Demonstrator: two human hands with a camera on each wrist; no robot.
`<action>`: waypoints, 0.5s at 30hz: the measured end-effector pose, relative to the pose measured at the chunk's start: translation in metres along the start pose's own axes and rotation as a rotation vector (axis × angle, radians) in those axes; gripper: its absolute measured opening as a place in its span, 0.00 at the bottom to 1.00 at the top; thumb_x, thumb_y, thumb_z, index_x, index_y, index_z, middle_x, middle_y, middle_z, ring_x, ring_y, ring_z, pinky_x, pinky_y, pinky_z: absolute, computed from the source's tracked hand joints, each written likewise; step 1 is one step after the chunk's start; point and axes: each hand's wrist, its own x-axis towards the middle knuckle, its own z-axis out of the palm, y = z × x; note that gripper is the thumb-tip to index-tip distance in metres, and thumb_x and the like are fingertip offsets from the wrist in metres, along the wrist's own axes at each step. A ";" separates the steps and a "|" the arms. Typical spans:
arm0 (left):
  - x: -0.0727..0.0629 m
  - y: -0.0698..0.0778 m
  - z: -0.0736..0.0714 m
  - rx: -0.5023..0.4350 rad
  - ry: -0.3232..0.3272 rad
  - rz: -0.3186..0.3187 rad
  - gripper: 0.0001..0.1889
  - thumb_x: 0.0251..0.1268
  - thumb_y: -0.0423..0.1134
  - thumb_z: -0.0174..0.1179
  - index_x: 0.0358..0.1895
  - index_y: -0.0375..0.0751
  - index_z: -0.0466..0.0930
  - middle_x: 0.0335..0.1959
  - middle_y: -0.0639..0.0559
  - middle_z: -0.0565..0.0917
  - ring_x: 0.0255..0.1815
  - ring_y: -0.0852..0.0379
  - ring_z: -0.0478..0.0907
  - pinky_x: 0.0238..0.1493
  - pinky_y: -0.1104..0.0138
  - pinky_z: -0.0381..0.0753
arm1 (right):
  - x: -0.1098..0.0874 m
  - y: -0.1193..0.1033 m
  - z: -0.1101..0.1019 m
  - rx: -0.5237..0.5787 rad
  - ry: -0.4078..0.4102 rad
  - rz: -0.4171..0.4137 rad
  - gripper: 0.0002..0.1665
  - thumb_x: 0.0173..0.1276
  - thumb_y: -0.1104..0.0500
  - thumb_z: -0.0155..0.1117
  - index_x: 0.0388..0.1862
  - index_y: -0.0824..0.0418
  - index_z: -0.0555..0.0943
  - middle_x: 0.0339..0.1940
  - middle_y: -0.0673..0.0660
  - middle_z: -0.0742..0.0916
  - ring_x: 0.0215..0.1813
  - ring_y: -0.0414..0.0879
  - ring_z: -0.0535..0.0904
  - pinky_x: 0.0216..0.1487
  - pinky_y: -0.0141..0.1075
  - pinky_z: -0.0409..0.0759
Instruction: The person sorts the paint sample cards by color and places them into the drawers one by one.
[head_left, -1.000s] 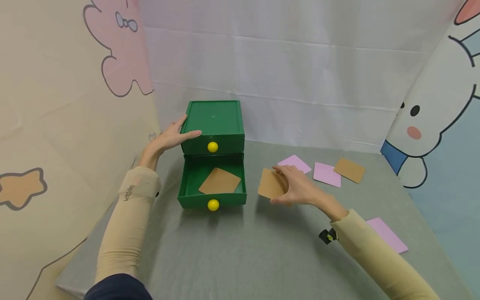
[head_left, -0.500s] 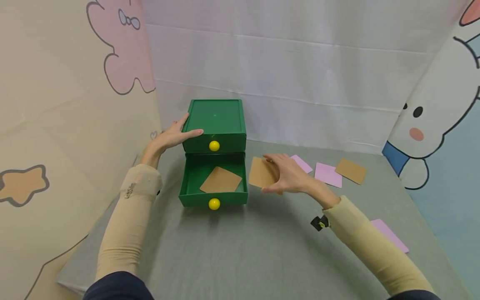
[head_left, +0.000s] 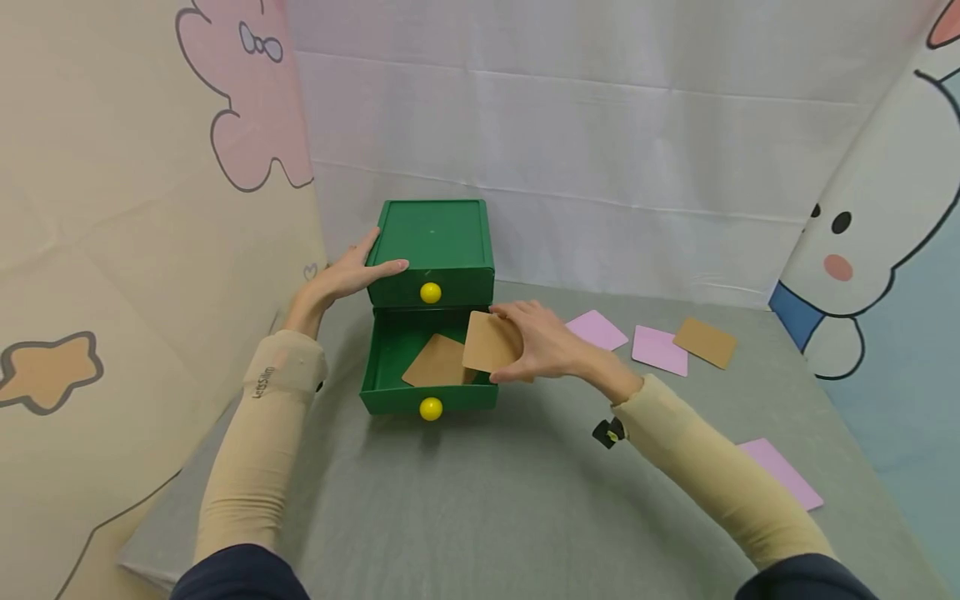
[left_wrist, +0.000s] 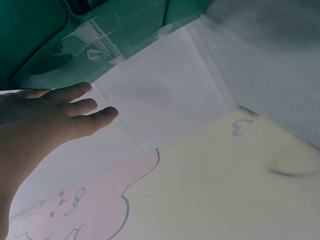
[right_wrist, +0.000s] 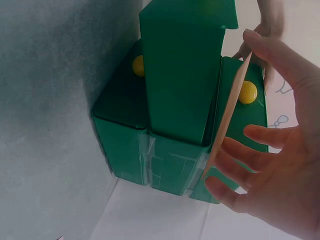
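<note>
A tan card (head_left: 486,343), near the center of the head view, tilts over the right side of an open drawer (head_left: 393,402), its edges clamped between the thumb and fingers of a right hand (head_left: 543,342). The edge grip appears to suit something so thin, leaving the broad face uncovered; whether the card touches the drawer cannot be told. Inside lies a second tan card (head_left: 433,362), partly hidden behind the first. The right wrist view shows this drawer to be the middle of three in a green chest (head_left: 435,233), its tiers bound by clear tape (left_wrist: 102,42), perhaps to keep the stack together. At the chest's upper left, a left hand (head_left: 348,271) rests with fingers straight and apart, thumb along the top's front edge, seemingly to steady it. On the gray tabletop (head_left: 480,517), three pink cards (head_left: 660,349) and a third tan card (head_left: 705,342) lie spread at right, within the right arm's reach.
</note>
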 end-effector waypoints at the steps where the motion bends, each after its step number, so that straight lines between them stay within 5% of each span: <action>1: 0.000 0.000 0.000 -0.002 0.000 -0.001 0.54 0.61 0.71 0.50 0.77 0.58 0.22 0.80 0.52 0.27 0.79 0.40 0.21 0.73 0.34 0.36 | 0.002 -0.002 0.001 -0.003 -0.006 0.000 0.57 0.46 0.38 0.77 0.72 0.60 0.66 0.65 0.58 0.77 0.63 0.56 0.68 0.58 0.52 0.73; 15: 0.005 -0.002 0.001 -0.006 0.012 -0.024 0.56 0.60 0.72 0.50 0.77 0.56 0.22 0.80 0.50 0.28 0.80 0.39 0.27 0.73 0.34 0.38 | 0.031 -0.024 0.007 -0.040 -0.054 -0.056 0.56 0.47 0.38 0.76 0.71 0.59 0.66 0.62 0.57 0.78 0.60 0.54 0.69 0.58 0.50 0.72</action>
